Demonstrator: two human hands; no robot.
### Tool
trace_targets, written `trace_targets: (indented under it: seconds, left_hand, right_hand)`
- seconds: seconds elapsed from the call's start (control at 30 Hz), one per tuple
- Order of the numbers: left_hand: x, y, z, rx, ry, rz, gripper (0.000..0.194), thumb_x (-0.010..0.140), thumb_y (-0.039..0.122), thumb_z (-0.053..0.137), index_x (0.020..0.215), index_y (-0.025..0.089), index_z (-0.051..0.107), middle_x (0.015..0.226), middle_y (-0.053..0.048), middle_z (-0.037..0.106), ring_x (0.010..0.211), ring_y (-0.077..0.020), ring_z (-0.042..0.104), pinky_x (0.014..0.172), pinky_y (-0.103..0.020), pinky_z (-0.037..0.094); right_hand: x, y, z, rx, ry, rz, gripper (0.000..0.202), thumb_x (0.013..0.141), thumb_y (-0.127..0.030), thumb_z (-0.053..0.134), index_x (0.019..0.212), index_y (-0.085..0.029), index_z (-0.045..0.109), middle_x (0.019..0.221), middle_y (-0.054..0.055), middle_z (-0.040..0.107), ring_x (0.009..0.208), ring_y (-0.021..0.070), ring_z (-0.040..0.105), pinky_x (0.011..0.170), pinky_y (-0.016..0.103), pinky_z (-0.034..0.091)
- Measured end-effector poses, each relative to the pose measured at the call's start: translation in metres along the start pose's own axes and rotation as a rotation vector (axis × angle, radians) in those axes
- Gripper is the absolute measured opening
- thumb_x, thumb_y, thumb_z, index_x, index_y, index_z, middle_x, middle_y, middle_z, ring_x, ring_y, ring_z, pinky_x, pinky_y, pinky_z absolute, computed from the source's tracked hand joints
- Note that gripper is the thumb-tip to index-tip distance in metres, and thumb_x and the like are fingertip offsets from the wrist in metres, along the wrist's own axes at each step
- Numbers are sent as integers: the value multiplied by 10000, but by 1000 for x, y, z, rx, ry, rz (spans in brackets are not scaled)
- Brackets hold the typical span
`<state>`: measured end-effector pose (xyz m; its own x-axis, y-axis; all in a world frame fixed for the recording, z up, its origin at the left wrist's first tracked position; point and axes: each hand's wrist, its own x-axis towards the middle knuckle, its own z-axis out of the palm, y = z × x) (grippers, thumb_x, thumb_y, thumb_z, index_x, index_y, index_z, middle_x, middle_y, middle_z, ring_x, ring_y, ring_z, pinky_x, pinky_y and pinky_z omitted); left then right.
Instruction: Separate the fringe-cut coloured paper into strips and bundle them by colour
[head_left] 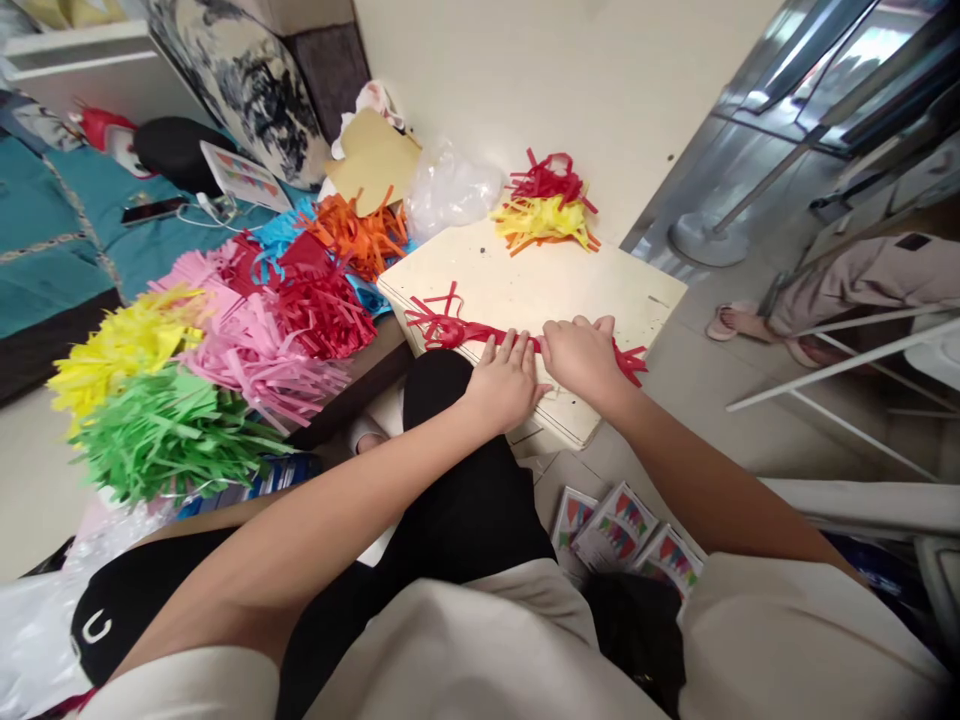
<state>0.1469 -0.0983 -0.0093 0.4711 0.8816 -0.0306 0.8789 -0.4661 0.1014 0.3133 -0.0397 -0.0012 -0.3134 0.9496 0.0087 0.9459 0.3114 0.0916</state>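
A red fringed paper strip (480,333) lies across the pale board (525,270), its cut fringes spread at both ends. On the middle of the strip rests my left hand (506,383), fingers together and pressed down on the paper. My right hand (585,360) is beside it, curled over the strip toward its right end, with red fringe (631,362) coming out past the wrist. The twisted part between the hands is mostly covered by the fingers. Red, yellow and orange tassels (549,215) are stacked at the board's far edge.
Fringed paper piles in green (176,430), yellow, pink, red, blue and orange lie at the left. A clear plastic bag (452,190) sits behind the board. Printed packs (615,525) are on the floor below. At the right are another person's leg (832,285) and a white metal frame (847,360).
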Motion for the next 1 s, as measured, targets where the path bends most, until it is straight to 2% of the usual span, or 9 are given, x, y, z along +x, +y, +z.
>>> trace_targets:
  seconds: [0.17, 0.23, 0.3, 0.43, 0.53, 0.63, 0.83, 0.93, 1.0]
  left_hand:
    - [-2, -7, 2, 1, -48, -75, 889, 1248, 626, 436, 1912, 38, 382, 1981, -266, 318, 1891, -454, 262, 1561, -589, 194]
    - [0, -10, -2, -3, -64, -87, 894, 1250, 626, 407, 1915, 29, 369, 1987, -272, 290, 1891, -467, 251, 1564, -597, 178]
    - [5, -13, -7, -10, -79, -102, 864, 1258, 575, 366, 1914, 13, 357, 1991, -276, 267, 1892, -467, 246, 1565, -600, 175]
    - [13, -17, -16, -14, -118, -132, 789, 1252, 433, 318, 1918, 11, 343, 2004, -245, 251, 1900, -444, 219, 1569, -584, 167]
    - [15, -21, -19, -8, -146, -130, 808, 1245, 430, 318, 1920, -13, 308, 2011, -242, 229, 1905, -438, 192, 1573, -561, 151]
    - [14, -26, -18, -11, -162, -127, 833, 1242, 448, 319, 1903, -60, 307, 2004, -265, 226, 1903, -434, 202, 1570, -553, 167]
    - [14, -33, -9, 31, -91, -123, 845, 1246, 476, 368, 1858, -106, 372, 1945, -345, 320, 1864, -467, 329, 1552, -600, 221]
    - [18, -43, -11, 69, -47, -73, 712, 1232, 333, 387, 1803, -75, 505, 1896, -347, 443, 1792, -456, 485, 1525, -639, 281]
    - [22, -52, -15, 93, 2, -28, 607, 1190, 192, 402, 1692, -17, 671, 1782, -320, 625, 1660, -423, 650, 1504, -662, 311]
  right_hand:
    - [-2, 7, 4, 42, 93, 10, 451, 1185, -311, 424, 1214, -123, 833, 1155, 250, 860, 1167, 427, 660, 1053, 589, 368]
    - [-7, 7, 4, 81, 203, -22, 462, 1179, -330, 445, 1283, -117, 840, 1290, 277, 851, 1267, 457, 654, 1104, 628, 382]
    - [-13, 4, 5, 116, 274, -103, 516, 1188, -319, 424, 1449, -116, 819, 1517, 278, 805, 1457, 478, 619, 1225, 693, 356]
    - [-24, -6, 10, 152, 174, -241, 653, 1229, -325, 315, 1771, -179, 649, 1796, 173, 671, 1775, 462, 430, 1424, 847, 131]
    - [-26, -6, 17, 167, 88, -222, 694, 1251, -379, 278, 1863, -183, 540, 1842, 166, 616, 1833, 474, 364, 1427, 932, 50]
    - [-28, 0, 21, 152, 72, -195, 707, 1257, -404, 289, 1891, -163, 488, 1871, 187, 564, 1851, 473, 343, 1425, 960, -9]
    - [-31, 2, 22, 126, 88, -159, 717, 1248, -413, 319, 1872, -112, 505, 1870, 222, 544, 1855, 479, 339, 1422, 972, -37]
    - [-28, 1, 19, 126, 95, -167, 682, 1235, -346, 329, 1825, -110, 578, 1815, 225, 619, 1837, 469, 384, 1424, 975, -29]
    - [-24, 1, 16, 134, 112, -175, 644, 1230, -297, 334, 1755, -128, 667, 1749, 215, 695, 1810, 459, 434, 1420, 983, -14]
